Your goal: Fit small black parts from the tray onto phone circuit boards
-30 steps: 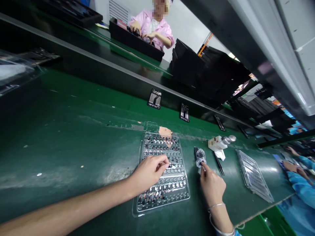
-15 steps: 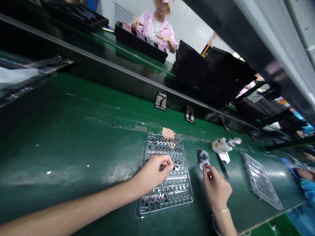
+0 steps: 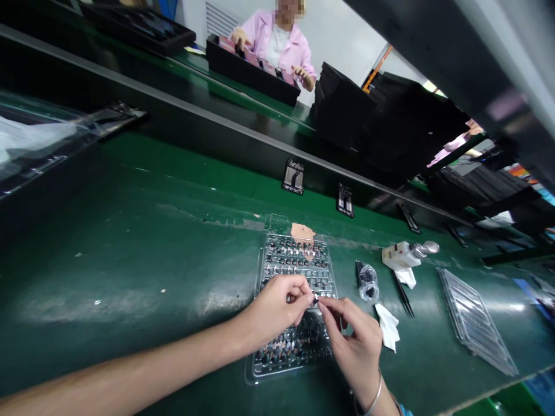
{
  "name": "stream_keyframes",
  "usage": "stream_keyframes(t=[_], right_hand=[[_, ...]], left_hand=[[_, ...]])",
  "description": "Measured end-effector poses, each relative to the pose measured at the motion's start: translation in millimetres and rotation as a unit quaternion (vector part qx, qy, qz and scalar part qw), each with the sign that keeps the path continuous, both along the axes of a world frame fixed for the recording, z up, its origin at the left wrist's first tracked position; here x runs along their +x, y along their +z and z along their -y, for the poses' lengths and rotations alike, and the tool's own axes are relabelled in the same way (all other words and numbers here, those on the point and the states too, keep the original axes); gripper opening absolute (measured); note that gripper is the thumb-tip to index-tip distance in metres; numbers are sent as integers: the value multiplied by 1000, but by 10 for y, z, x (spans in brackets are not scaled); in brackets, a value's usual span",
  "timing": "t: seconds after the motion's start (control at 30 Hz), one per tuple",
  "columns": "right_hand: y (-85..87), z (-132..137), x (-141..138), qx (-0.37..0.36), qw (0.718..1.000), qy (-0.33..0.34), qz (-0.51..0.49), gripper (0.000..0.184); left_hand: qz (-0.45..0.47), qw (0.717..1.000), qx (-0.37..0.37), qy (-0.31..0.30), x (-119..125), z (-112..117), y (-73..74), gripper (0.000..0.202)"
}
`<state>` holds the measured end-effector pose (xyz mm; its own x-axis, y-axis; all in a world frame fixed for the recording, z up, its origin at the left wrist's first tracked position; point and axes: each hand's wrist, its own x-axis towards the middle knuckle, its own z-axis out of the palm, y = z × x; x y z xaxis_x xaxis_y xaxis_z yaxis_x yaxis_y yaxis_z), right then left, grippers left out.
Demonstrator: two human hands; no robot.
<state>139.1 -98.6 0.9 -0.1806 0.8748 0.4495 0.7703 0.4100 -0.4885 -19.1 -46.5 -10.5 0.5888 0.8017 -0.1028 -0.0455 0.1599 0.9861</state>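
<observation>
Over the clear tray (image 3: 250, 375), left hand (image 3: 273, 306) and right hand (image 3: 353, 341) both pinching some tiny dark bit (image 3: 315, 299), tweezers (image 3: 403, 294) nearby.

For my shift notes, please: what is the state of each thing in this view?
Clear blister tray: holding rows of small parts.
Left hand: pinching a tiny dark part over the tray.
Right hand: pinching the same part.
Small plastic bag: holding dark parts.
Tweezers: lying closed.
White wipe: crumpled.
Second clear tray: lying flat, no parts visible.

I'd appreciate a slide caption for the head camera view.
The left hand and right hand meet over a clear parts tray on a green bench.
</observation>
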Motion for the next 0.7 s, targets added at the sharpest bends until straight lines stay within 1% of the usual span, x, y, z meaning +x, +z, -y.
stream_keyframes(t=[0.17, 0.3, 0.4, 0.53, 0.63, 0.7], right_hand=[[-14, 20, 0, 13, 1000, 14, 0, 26], [-30, 8, -15, 17, 1000, 9, -14, 25], [-59, -9, -16, -32, 998, -17, -43, 16], [-80, -12, -17, -99, 988, -59, -103, 6], [-64, -6, -22, -106, 986, -66, -110, 6], [-52, -3, -22, -95, 990, -53, -92, 7]], left_hand=[[-5, 1000, -14, 1, -5, 2, 4, 18], [12, 999, -36, -8, -9, 11, -6, 18], [16, 999, -36, -8, -8, 6, -7, 17], [17, 999, -40, -5, -3, -10, 5, 17], [26, 999, -45, -5, -2, -12, -6, 17], [34, 998, -47, -4, -5, -10, -23, 17]])
